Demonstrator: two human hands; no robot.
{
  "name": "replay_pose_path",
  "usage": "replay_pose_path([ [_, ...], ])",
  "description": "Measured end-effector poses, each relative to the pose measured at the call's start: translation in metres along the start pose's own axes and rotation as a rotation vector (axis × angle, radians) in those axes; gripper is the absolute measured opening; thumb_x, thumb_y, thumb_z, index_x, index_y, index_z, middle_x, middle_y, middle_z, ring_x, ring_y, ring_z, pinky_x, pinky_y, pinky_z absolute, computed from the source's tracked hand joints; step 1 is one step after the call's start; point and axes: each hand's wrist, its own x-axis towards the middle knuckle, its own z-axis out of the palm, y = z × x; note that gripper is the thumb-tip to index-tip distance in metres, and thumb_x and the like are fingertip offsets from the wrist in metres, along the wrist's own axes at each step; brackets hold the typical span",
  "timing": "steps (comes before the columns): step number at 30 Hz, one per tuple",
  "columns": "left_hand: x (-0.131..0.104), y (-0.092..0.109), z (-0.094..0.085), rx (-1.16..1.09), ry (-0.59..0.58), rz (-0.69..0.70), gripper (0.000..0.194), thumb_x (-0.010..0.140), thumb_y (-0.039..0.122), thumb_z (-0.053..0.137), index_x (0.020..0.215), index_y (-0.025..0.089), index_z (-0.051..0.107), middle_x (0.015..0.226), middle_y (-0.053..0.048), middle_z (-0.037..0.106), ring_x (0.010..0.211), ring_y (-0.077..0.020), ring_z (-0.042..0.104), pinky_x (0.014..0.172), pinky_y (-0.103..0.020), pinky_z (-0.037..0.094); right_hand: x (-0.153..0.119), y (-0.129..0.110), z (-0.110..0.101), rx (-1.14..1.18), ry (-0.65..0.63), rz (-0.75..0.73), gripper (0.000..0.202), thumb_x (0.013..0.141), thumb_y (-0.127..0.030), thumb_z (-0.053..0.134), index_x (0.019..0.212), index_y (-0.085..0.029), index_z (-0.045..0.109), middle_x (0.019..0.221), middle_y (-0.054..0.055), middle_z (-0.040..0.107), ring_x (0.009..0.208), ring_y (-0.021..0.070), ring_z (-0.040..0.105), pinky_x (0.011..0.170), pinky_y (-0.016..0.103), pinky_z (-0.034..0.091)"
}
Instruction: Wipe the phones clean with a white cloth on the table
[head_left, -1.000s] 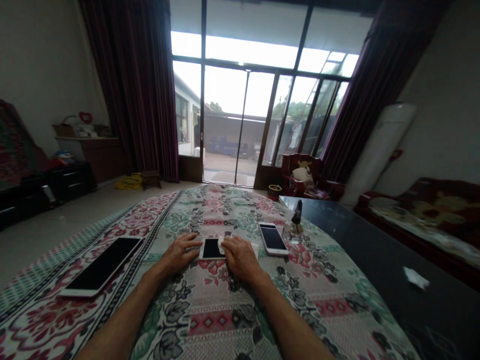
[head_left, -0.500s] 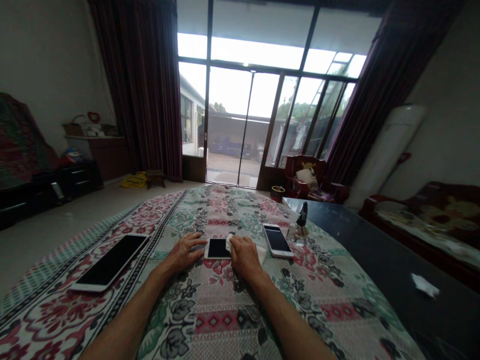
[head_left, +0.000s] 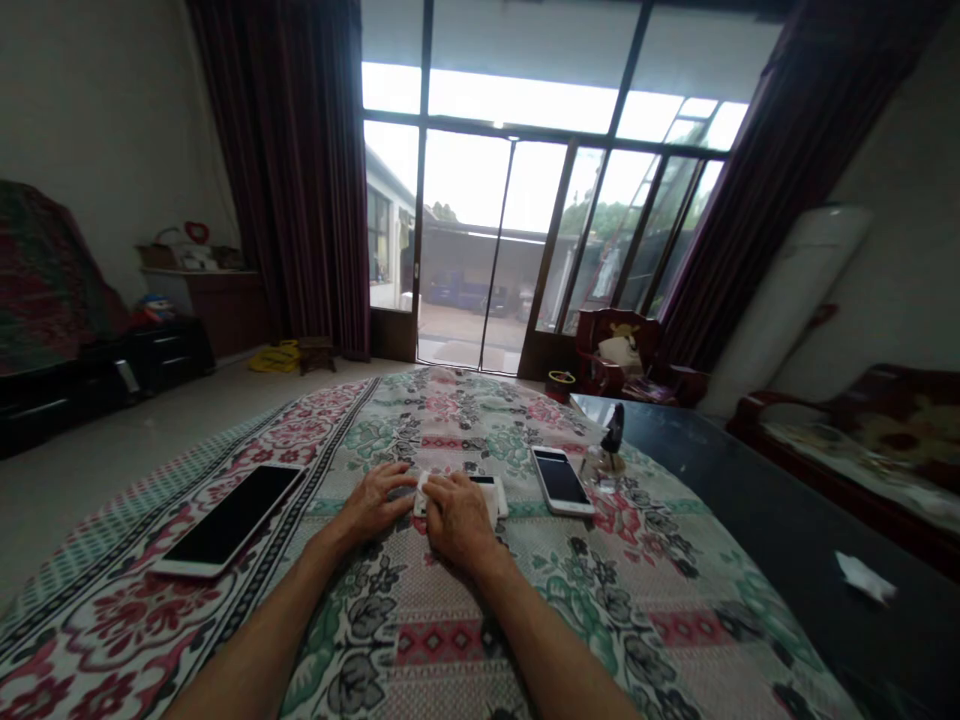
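A white phone (head_left: 502, 497) lies flat on the patterned cloth (head_left: 442, 600), mostly covered. My right hand (head_left: 459, 515) presses a white tissue (head_left: 491, 502) onto its left part, fingers closed on the tissue. At the phone's left end, my left hand (head_left: 375, 500) rests with spread fingertips touching its edge. To the right lies a second white phone (head_left: 562, 482), screen up. A larger white device with a black screen (head_left: 232, 522) is on the left.
Behind the right phone stands a clear bottle with a black spray top (head_left: 613, 432). A crumpled white tissue (head_left: 865, 577) lies on the dark table (head_left: 780, 520) at right. Beyond are wooden chairs (head_left: 619, 350) and glass doors.
My right hand has slid left with the tissue across the phone, uncovering its right end. My left hand stays at the left edge. The view has shifted slightly.
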Motion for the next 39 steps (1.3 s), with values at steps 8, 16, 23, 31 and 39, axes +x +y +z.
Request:
replay_pose_path([
  [8, 0.0, 0.003, -0.004, -0.011, -0.02, -0.016, 0.033, 0.079, 0.04, 0.059, 0.105, 0.025, 0.073, 0.126, -0.009, 0.062, 0.12, -0.0287, 0.052, 0.105, -0.044, 0.036, -0.003, 0.027, -0.006, -0.045, 0.076, 0.19, 0.021, 0.081, -0.017, 0.052, 0.093, -0.023, 0.069, 0.109, 0.002, 0.069, 0.1, 0.0204, 0.055, 0.089, 0.031, 0.035],
  [16, 0.0, -0.002, -0.002, 0.001, -0.023, -0.004, 0.038, 0.079, 0.043, 0.056, 0.105, 0.021, 0.073, 0.127, -0.012, 0.061, 0.12, -0.0297, 0.053, 0.105, -0.044, 0.037, -0.01, 0.043, -0.017, -0.111, 0.114, 0.369, 0.02, 0.084, -0.017, 0.049, 0.088, -0.019, 0.069, 0.098, 0.007, 0.069, 0.097, 0.022, 0.055, 0.086, 0.031, 0.036],
  [23, -0.001, -0.004, -0.001, 0.02, -0.037, 0.001, 0.046, 0.08, 0.053, 0.052, 0.107, 0.021, 0.073, 0.128, -0.013, 0.06, 0.121, -0.0314, 0.052, 0.106, -0.046, 0.035, -0.014, 0.02, -0.01, -0.092, 0.078, 0.23, 0.018, 0.084, -0.02, 0.051, 0.091, -0.019, 0.067, 0.105, 0.007, 0.066, 0.1, 0.023, 0.05, 0.088, 0.033, 0.035],
  [31, -0.002, -0.006, 0.002, -0.007, -0.016, -0.005, 0.049, 0.08, 0.057, 0.052, 0.105, 0.021, 0.074, 0.127, -0.013, 0.061, 0.122, -0.0324, 0.052, 0.106, -0.048, 0.036, -0.018, -0.003, -0.003, -0.034, 0.041, 0.094, 0.016, 0.084, -0.021, 0.051, 0.092, -0.019, 0.065, 0.104, 0.006, 0.065, 0.101, 0.0225, 0.05, 0.087, 0.034, 0.037],
  [39, -0.002, -0.002, -0.001, 0.003, -0.034, -0.027, 0.051, 0.078, 0.058, 0.053, 0.106, 0.021, 0.073, 0.127, -0.013, 0.061, 0.122, -0.032, 0.052, 0.106, -0.047, 0.036, -0.015, 0.005, -0.009, -0.021, 0.051, 0.159, 0.018, 0.081, -0.019, 0.052, 0.092, -0.019, 0.067, 0.101, 0.007, 0.066, 0.099, 0.0224, 0.05, 0.088, 0.033, 0.037],
])
